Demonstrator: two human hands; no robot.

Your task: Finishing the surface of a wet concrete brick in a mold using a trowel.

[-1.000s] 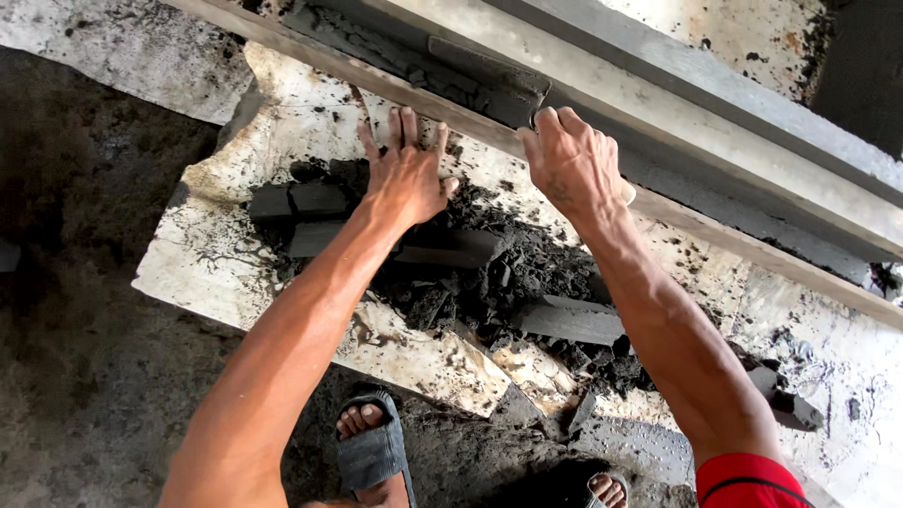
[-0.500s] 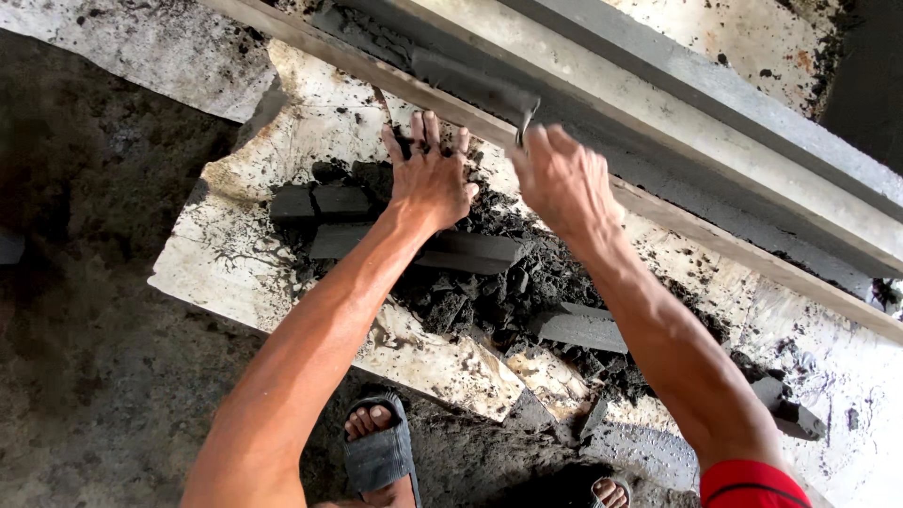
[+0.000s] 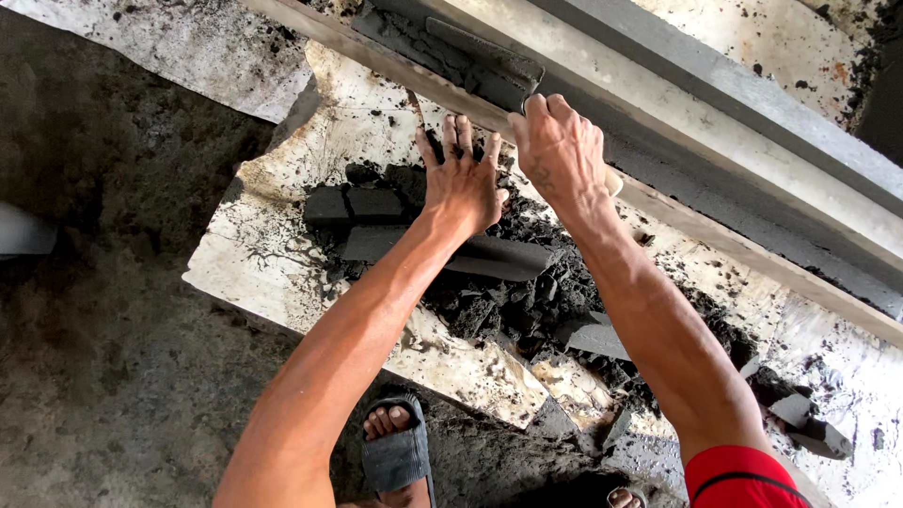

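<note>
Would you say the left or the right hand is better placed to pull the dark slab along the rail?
Probably the right hand: its fingers already hook the end of the dark slab on the rail. The left hand sits lower, over the dark rubble.

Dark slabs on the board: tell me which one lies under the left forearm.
The long flat slab, angled across the rubble just below the left hand; the blockier pieces sit clear to the left.

Dark wet slab (image 3: 451, 52) lies slanted in long trough (image 3: 715, 141)
</note>
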